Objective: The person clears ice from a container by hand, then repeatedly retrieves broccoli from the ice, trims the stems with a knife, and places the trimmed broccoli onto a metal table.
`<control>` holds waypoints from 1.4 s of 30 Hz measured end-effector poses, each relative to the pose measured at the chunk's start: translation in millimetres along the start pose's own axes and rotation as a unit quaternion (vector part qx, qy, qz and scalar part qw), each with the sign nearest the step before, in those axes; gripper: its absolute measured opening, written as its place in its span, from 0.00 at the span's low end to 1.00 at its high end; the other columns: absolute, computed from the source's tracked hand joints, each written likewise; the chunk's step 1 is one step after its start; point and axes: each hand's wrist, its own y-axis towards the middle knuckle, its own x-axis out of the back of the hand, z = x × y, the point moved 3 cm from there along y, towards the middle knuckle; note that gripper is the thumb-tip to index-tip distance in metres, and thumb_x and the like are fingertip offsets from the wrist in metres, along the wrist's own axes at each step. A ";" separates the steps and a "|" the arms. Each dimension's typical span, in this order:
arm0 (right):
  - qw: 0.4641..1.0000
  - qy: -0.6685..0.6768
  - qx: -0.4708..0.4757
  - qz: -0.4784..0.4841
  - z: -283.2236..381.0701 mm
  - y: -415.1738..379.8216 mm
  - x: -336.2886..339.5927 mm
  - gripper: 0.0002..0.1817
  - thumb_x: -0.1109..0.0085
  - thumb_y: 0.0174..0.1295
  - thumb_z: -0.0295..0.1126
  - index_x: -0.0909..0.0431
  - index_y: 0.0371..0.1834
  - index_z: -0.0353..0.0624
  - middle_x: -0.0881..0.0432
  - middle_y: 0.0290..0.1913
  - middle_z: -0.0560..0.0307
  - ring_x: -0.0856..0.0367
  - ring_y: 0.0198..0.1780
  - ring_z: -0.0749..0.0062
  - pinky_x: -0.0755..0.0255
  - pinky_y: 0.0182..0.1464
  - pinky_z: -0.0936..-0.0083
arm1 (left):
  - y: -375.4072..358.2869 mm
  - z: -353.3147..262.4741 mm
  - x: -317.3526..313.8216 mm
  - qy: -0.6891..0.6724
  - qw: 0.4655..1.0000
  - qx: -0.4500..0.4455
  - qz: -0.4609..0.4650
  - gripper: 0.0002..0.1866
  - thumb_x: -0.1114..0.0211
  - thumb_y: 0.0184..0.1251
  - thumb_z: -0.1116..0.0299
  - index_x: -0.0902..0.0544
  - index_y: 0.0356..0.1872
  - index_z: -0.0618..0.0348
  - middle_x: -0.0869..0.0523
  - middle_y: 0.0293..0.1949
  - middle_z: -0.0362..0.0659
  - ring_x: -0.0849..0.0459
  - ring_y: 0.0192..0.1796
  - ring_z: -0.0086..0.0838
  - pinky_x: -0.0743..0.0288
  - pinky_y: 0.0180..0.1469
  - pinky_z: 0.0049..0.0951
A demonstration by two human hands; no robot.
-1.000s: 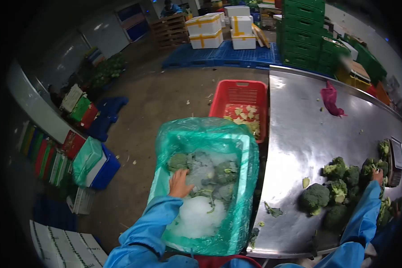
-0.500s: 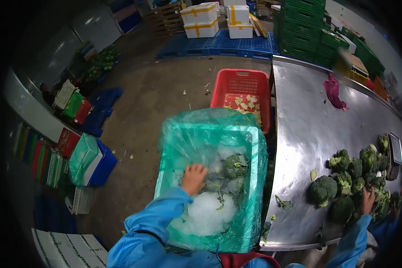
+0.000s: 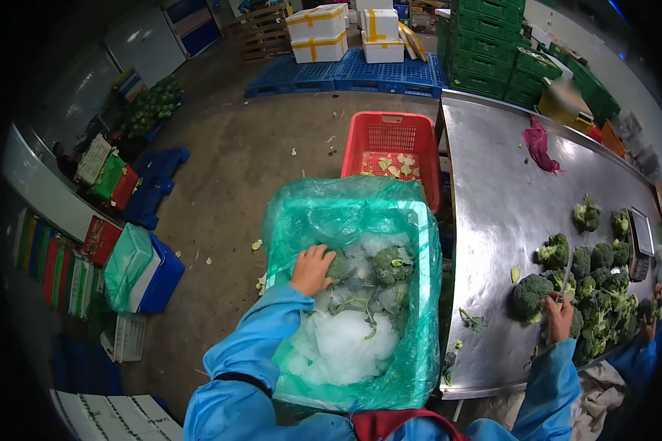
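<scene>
Left hand (image 3: 312, 270): fingers curled onto a broccoli head (image 3: 338, 266) inside the green-lined crate (image 3: 419, 294), beside ice (image 3: 346, 345).
Right hand (image 3: 559, 317): closed around a knife (image 3: 564, 278), against the broccoli pile (image 3: 592, 287) on the steel table (image 3: 493, 191).
Beyond: red crate (image 3: 391, 136) holding trimmings.

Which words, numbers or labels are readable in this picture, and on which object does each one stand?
No text can be read in this picture.
White boxes with yellow tape: no print visible.
Coloured packs by the left wall: printing too small and blurred.
Scale on the steel table: display unreadable.
</scene>
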 end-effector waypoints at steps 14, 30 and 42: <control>0.984 0.067 -0.153 0.060 4.0 -66.9 -40.8 0.12 0.41 0.58 0.36 0.26 0.39 0.40 0.19 0.27 0.54 0.33 0.11 0.81 0.37 0.12 0.81 | -5.4 4.3 21.6 0.050 0.996 -0.044 0.057 0.44 0.22 0.28 0.61 0.32 0.54 0.63 0.29 0.52 0.52 0.31 0.56 0.46 0.40 0.59 0.45; 0.854 0.272 -0.161 0.413 126.0 -195.0 -270.2 0.31 0.40 0.56 0.26 0.40 0.64 0.43 0.20 0.36 0.56 0.29 0.18 0.83 0.36 0.17 0.85 | -151.1 -143.4 66.2 -0.771 0.499 0.313 -0.242 0.32 0.42 0.59 0.62 0.40 0.63 0.63 0.31 0.58 0.47 0.32 0.60 0.35 0.42 0.64 0.36; 0.811 0.381 -0.254 0.365 88.3 -177.0 -212.1 0.31 0.37 0.53 0.28 0.38 0.61 0.42 0.26 0.25 0.57 0.31 0.12 0.76 0.36 0.13 0.80 | -65.7 219.3 227.7 0.055 0.810 0.432 -0.392 0.31 0.32 0.50 0.56 0.29 0.55 0.60 0.27 0.56 0.52 0.31 0.61 0.48 0.41 0.61 0.49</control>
